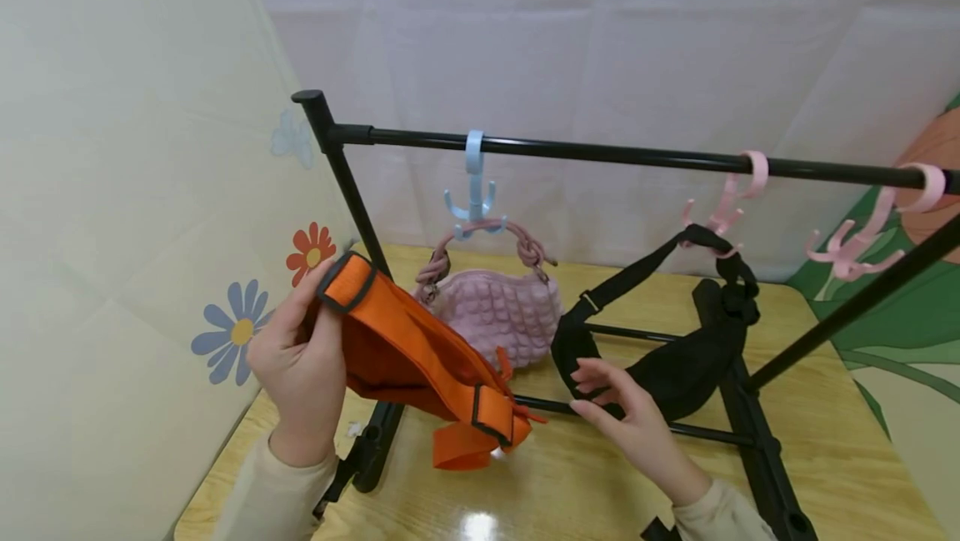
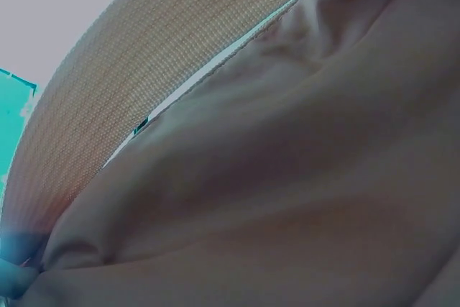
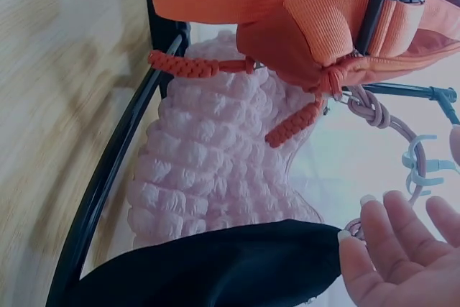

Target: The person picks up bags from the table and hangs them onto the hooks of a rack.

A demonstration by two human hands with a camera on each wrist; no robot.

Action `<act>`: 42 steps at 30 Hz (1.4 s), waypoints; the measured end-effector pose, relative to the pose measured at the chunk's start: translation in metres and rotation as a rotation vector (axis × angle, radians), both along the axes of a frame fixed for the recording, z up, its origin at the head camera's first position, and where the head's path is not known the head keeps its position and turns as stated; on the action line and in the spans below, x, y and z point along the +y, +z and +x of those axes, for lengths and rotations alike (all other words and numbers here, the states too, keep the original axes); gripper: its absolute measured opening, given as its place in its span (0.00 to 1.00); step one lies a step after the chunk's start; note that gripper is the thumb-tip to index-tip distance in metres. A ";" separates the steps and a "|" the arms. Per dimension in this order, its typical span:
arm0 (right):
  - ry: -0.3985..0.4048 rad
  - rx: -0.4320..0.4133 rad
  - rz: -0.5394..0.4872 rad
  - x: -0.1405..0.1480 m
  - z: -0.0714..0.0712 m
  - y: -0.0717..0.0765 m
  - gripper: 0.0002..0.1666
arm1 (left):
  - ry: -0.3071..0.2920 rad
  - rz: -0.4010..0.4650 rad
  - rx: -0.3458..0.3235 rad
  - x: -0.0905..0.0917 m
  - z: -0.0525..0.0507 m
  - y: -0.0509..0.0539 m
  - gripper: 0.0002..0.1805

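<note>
My left hand (image 1: 303,358) pinches the upper end of an orange bag (image 1: 420,349) by its strap, near a black buckle. The bag slants down to the right, a strap loop hanging at its lower end. In the left wrist view, its fabric (image 2: 251,177) and strap (image 2: 158,55) fill the picture. My right hand (image 1: 637,424), fingers apart and slightly bent, holds nothing in front of a black bag (image 1: 682,366). The right wrist view has that hand (image 3: 410,257) beside the black bag (image 3: 215,267), with the orange bag (image 3: 287,48) away from it.
A black rack's bar (image 1: 600,151) crosses the view. A blue hook (image 1: 476,182) carries a pink quilted bag (image 1: 498,316); the black bag hangs from a pink hook (image 1: 723,203). Another pink hook (image 1: 862,241) hangs at the right. The rack stands on a wooden table (image 1: 585,483).
</note>
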State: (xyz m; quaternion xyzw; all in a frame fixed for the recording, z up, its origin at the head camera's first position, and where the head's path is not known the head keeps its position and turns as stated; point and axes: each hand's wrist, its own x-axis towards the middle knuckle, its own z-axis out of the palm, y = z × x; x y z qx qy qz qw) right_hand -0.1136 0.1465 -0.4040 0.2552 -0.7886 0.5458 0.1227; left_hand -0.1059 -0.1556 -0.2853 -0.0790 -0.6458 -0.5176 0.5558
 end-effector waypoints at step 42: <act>0.190 0.001 0.125 -0.026 0.012 -0.014 0.34 | -0.068 0.024 -0.039 0.023 -0.005 -0.009 0.12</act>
